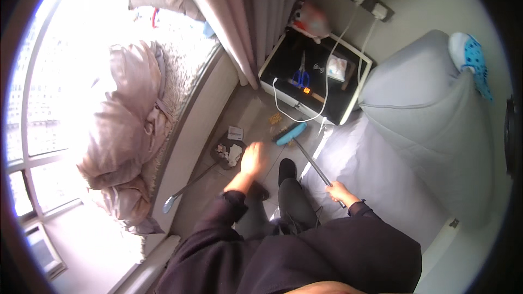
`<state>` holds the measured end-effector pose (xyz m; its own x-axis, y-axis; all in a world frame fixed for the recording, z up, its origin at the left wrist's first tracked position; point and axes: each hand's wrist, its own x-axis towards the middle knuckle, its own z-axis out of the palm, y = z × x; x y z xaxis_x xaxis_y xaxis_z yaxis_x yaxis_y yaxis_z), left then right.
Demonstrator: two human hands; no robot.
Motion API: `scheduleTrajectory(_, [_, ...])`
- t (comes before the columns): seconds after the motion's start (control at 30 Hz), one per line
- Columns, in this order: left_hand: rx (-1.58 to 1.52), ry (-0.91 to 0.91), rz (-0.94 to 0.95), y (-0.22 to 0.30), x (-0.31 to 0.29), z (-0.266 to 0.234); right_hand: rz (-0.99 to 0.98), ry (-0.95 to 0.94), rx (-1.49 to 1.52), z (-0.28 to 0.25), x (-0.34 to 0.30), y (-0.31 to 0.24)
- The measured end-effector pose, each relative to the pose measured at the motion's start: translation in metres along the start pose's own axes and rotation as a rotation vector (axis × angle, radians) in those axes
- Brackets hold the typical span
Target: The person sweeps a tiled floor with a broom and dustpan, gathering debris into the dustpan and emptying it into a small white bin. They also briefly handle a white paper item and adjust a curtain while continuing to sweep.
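Observation:
My right hand (340,192) is closed around the grey handle of a broom (311,161), near its upper end. The blue broom head (291,133) rests on the floor beside the nightstand. My left hand (254,159) hovers just right of a dustpan (217,155); motion smears its fingers and I see nothing clearly in it. Crumpled white scraps (235,155) lie in the pan, with a small white packet (235,133) at its far edge. The dustpan's long handle slants down toward the left. A yellow patterned piece (276,118) lies on the floor beyond the broom head.
A black-topped nightstand (283,57) holds blue-handled scissors (300,75), a plush toy (310,22) and white cables. To the right is a grey bed (354,158) with a large pillow (414,71). Rumpled bedding (128,109) covers the window seat at left, beside a curtain (229,11).

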<state>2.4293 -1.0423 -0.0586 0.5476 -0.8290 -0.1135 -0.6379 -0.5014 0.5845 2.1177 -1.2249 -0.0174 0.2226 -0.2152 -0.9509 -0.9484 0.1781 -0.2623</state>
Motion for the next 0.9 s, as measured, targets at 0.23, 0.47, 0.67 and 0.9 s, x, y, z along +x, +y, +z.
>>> scheduleTrajectory(0.23, [0.352, 0.113, 0.582, 0.16, 0.231, -0.145, 0.115, 0.0, -0.315, -0.019, -0.058, 0.0])
scheduleTrajectory(0.47, [0.728, 0.073, 0.619, 0.236, 0.429, -0.191, 0.041, 0.131, -0.381, 0.006, -0.074, 0.015])
scheduleTrajectory(0.67, [0.861, 0.225, 0.891, 0.229, 0.58, -0.185, 0.019, 0.235, -0.068, 0.064, -0.08, -0.011])
scheduleTrajectory(0.9, [0.773, 0.108, 0.697, 0.179, 0.603, -0.194, -0.052, 0.273, 0.129, 0.107, -0.07, -0.051])
